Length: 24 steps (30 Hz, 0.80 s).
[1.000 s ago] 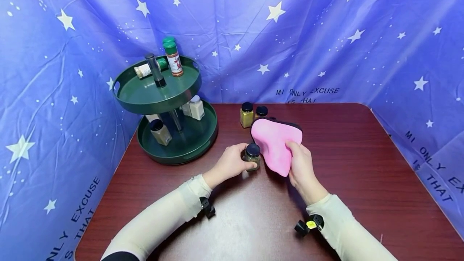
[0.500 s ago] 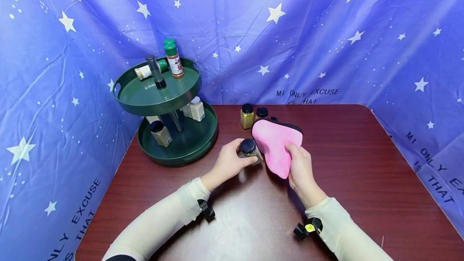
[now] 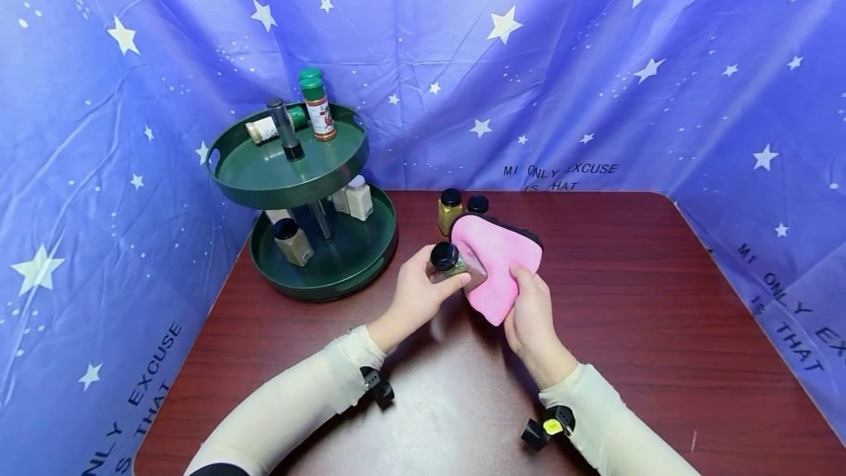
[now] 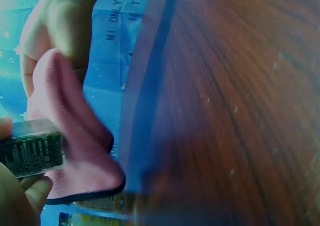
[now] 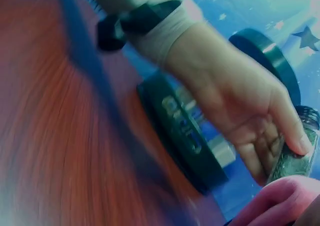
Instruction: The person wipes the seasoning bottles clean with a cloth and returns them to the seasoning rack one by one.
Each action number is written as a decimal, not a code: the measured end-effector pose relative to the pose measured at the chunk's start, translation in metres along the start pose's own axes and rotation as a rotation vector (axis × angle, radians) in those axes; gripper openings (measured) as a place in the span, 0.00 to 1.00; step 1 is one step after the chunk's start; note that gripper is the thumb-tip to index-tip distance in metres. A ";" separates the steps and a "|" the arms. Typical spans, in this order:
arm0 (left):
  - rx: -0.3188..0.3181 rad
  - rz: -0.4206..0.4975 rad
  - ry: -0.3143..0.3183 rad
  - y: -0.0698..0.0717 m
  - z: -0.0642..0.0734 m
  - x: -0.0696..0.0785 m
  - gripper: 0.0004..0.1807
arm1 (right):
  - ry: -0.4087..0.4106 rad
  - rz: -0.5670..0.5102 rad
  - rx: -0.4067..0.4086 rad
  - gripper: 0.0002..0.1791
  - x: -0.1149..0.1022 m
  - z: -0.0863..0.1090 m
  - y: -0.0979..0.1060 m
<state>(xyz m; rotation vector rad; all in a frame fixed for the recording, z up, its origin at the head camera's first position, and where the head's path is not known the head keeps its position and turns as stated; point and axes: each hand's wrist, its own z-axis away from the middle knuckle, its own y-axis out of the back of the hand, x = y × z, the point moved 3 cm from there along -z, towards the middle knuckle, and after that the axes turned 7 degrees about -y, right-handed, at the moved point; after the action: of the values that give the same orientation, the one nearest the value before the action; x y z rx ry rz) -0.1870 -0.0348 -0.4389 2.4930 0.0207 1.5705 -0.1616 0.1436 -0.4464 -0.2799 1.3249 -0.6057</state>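
Observation:
My left hand (image 3: 419,289) grips a small clear spice jar (image 3: 456,264) with a black lid, thumb on the near side and fingers behind. Dark green dried flakes show through its wall in the right wrist view, and printed text shows on it in the left wrist view. The jar leans, its base against a pink cloth (image 3: 492,263) with a dark edge. My right hand (image 3: 534,314) pinches that cloth, thumb on top; its other fingers are mostly hidden. In the left wrist view the cloth (image 4: 75,136) hangs in folds right beside the jar's base.
A green two-tier turntable (image 3: 330,286) stands at the left, with green-capped shakers (image 3: 320,112) above and several square jars (image 3: 293,242) below. Behind the cloth stand a yellow-filled jar (image 3: 450,213) and another black-lidded jar (image 3: 477,204). A star-printed curtain borders the brown table (image 3: 661,329).
My left hand has raised the jar and tipped it so its base points right. The right hand has moved left with the cloth, bringing it against the jar.

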 end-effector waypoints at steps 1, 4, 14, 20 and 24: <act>0.013 0.014 0.001 0.000 0.001 0.000 0.22 | -0.020 -0.026 -0.008 0.11 0.001 0.001 -0.002; 0.025 0.070 0.001 0.001 0.004 0.000 0.21 | -0.093 -0.069 -0.031 0.12 0.003 0.001 -0.005; -0.075 0.016 -0.128 0.006 0.003 0.008 0.25 | -0.390 0.039 -0.211 0.15 0.013 -0.002 -0.001; -0.065 -0.069 -0.177 0.013 -0.005 0.013 0.26 | -0.452 0.096 -0.231 0.13 0.016 0.002 0.002; -0.003 -0.131 -0.155 0.017 -0.004 0.010 0.25 | -0.376 0.090 -0.138 0.08 0.010 0.006 0.002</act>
<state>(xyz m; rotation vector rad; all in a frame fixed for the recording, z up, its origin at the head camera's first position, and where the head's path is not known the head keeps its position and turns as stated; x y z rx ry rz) -0.1877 -0.0499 -0.4253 2.5469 0.1565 1.3228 -0.1544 0.1391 -0.4542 -0.4225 1.0108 -0.3636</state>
